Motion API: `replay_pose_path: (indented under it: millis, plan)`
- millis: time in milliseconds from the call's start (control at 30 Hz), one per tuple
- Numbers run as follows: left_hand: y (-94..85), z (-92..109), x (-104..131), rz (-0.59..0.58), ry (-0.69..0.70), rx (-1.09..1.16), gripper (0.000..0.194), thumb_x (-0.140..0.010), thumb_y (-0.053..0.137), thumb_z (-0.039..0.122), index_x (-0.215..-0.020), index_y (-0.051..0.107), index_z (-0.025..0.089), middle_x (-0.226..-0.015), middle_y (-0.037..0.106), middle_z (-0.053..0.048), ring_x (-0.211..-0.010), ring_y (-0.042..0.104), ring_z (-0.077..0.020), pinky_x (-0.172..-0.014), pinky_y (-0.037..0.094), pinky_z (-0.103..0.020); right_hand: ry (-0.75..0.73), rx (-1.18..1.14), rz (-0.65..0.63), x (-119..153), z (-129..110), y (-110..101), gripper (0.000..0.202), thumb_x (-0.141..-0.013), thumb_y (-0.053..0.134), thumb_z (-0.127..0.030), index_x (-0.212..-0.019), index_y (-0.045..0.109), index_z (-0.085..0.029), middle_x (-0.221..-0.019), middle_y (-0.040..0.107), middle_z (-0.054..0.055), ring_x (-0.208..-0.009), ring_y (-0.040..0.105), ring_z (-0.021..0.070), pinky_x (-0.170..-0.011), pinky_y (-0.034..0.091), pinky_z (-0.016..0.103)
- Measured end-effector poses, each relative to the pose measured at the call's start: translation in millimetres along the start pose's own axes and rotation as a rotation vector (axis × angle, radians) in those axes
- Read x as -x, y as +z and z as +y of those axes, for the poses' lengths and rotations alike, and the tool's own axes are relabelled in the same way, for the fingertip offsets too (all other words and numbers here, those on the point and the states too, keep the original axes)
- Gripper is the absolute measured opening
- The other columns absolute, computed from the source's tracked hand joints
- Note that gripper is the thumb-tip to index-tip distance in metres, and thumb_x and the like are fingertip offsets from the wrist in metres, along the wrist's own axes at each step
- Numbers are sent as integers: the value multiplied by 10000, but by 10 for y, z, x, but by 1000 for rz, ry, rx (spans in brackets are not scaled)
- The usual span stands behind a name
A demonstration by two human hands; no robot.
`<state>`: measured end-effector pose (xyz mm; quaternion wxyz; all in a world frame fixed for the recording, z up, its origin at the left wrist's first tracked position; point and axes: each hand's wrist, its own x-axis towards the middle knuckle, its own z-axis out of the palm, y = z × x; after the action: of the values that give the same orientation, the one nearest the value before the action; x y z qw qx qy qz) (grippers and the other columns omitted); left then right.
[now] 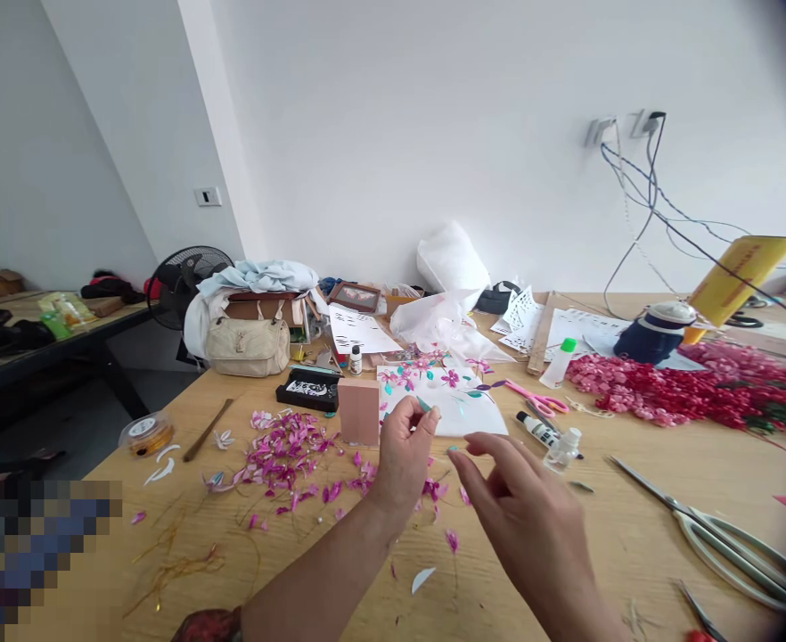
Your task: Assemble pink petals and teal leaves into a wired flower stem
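Note:
My left hand (406, 446) is closed in a pinch, and a small teal leaf-shaped piece (424, 404) shows at its fingertips. To its right is my right hand (527, 508), its thumb and forefinger apart and the other fingers curled. A tiny teal spot shows by that thumb tip; I cannot tell whether it touches it. Behind both hands lies a white sheet (479, 419) bearing pink flowers (450, 378) and teal leaves. Loose magenta petals (286, 455) are strewn left of and below my left hand. A pinkish block (359, 412) stands upright beside the sheet.
Pink-handled scissors (540, 399), a black-and-white bottle (536, 430) and a clear bottle (562, 450) lie or stand beyond my right hand. Large shears (693, 517) lie at right. Red and pink flower bundles (640, 383) fill the back right. A beige bag (249, 346) stands at back left.

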<state>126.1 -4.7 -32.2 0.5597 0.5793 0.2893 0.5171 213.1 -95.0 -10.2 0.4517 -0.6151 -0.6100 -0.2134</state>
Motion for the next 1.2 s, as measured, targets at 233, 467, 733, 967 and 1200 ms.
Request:
replay_pose_path:
  millis: [233,467,733,967,1200]
  plan:
    - [23,64,54,11,120,-169,249,-825,493,326,-642,403,184,-625,361,37,-610,334,-113,-585,285,-232,81,166,-108,-64,-1,253,351,-911,345,-354,-748,611,-192,-562,634,3,-404,546,123,-396,291,231]
    - [28,63,22,-6,61,-111,272,-801,516,325,-615,373,186,-604,321,46,-596,298,-109,-571,264,-233,-29,149,-33,-11,24,235,327,-901,359,-196,-707,622,-190,-878,624,79,-526,561,95,-424,343,202]
    - [68,56,35,-44,22,13,298,-774,550,368,-600,391,186,-578,352,49,-570,330,-102,-554,286,-222,-48,-34,28,14,131,286,227,-879,407,-187,-812,622,-217,-802,708,39,-662,664,143,-539,474,215]
    - [133,75,111,-46,-4,57,255,-785,536,336,-619,411,188,-560,415,46,-527,402,-99,-518,336,-219,691,-748,-64,0,101,321,160,-745,609,-334,-678,557,-199,-522,598,-21,-478,569,131,-479,446,234]
    - [131,36,121,-15,58,-19,276,-808,524,360,-619,421,186,-590,421,31,-541,395,-101,-509,333,-217,829,-995,-71,-98,80,391,272,-677,617,-425,-621,492,-191,-467,500,-52,-375,457,92,-380,411,231]
